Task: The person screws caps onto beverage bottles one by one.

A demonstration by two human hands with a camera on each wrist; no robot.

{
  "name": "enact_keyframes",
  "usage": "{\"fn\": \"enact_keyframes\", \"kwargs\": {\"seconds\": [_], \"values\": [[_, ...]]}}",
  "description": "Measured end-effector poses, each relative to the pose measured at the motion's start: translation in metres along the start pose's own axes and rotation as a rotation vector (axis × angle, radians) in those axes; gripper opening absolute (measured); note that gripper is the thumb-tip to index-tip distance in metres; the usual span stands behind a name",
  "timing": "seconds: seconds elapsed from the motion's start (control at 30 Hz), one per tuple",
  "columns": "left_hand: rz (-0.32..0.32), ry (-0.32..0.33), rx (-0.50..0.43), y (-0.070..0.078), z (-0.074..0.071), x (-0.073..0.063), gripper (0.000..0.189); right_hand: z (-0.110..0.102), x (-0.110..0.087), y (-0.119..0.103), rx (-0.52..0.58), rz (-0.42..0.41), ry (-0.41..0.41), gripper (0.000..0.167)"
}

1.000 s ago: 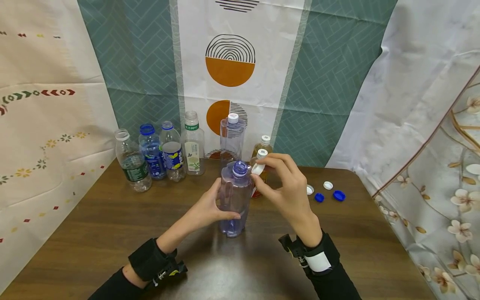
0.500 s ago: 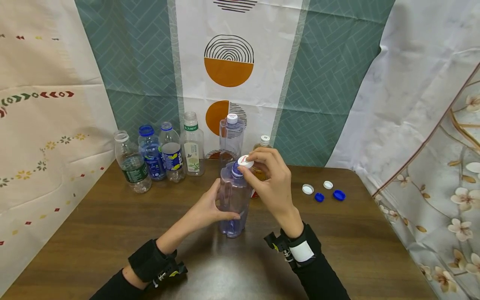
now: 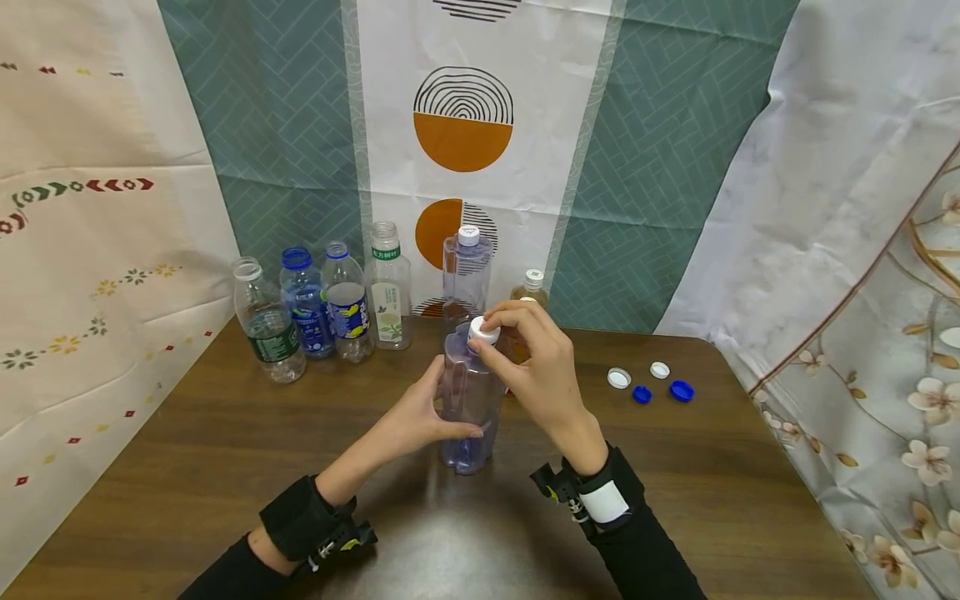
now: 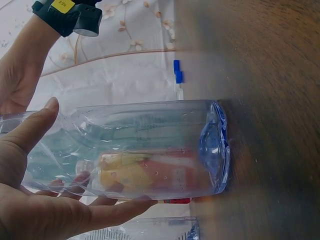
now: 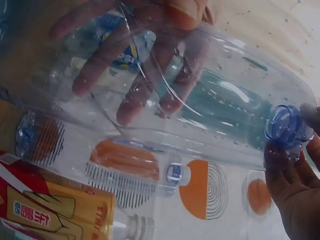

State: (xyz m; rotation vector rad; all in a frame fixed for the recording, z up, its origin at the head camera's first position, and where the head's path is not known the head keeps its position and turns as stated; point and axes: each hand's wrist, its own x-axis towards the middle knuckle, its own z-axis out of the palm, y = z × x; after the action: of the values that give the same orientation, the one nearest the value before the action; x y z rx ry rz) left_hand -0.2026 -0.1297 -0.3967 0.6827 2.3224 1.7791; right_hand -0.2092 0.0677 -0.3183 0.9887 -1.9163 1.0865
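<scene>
1. Far left on my feed: clear bottle with dark green label [image 3: 273, 337], upright on the surface [image 3: 225, 467].
2. Next, just beside it: blue-labelled bottle [image 3: 307, 312], blue ring at its neck.
3. Then the blue-and-yellow-labelled bottle [image 3: 348, 317], also upright.
4. Last of these 4: square bottle with green neck band [image 3: 388, 304], pale label, near the curtain [image 3: 288, 125].
5. Left hand [image 3: 408, 412], dark strap on wrist: grip wrapped around the body of the large clear bottle [image 3: 471, 417]; I see its thumb on 1 side, fingers on the other.
6. Large clear bottle is upright on the surface, mid-view, bluish tint, between the 2 hands.
7. Behind it I get a tall tinted bottle [image 3: 467, 271], white top on.
8. White cap [image 3: 482, 332] is at the large clear bottle's mouth; can't tell if threaded.
9. Right hand [image 3: 536, 358]: grip pinching white cap between thumb and fingers.
10. Behind right hand: amber drink bottle [image 3: 531, 292], partly hidden; my right wrist view shows a red-and-gold label.
11. Right side, 4 loose caps on the surface: white ring-like cap [image 3: 618, 378], small blue cap [image 3: 641, 394], small white cap [image 3: 660, 370], wider blue cap [image 3: 682, 391].
</scene>
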Motion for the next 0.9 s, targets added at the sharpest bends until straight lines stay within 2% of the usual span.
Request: {"fn": "enact_keyframes", "kwargs": {"seconds": [0.17,0.33,0.5,0.7,0.9], "values": [[0.0,0.0,0.002,0.0,0.0,0.001,0.096,-0.007,0.002,-0.001,-0.023,0.0,-0.071,0.026],[0.003,0.003,0.012,0.001,0.001,0.001,0.094,-0.016,0.01,-0.003,-0.057,-0.035,-0.195,0.039],[0.002,0.004,0.01,0.001,0.001,0.0,0.094,-0.034,0.03,-0.006,-0.106,-0.117,-0.427,0.051],[0.002,0.006,0.014,0.001,0.001,0.0,0.098,-0.061,0.066,-0.005,-0.125,-0.252,-0.709,0.046],[-0.009,0.008,0.015,-0.001,0.0,0.0,0.098,-0.07,0.085,-0.005,-0.102,-0.276,-0.911,0.044]]}}
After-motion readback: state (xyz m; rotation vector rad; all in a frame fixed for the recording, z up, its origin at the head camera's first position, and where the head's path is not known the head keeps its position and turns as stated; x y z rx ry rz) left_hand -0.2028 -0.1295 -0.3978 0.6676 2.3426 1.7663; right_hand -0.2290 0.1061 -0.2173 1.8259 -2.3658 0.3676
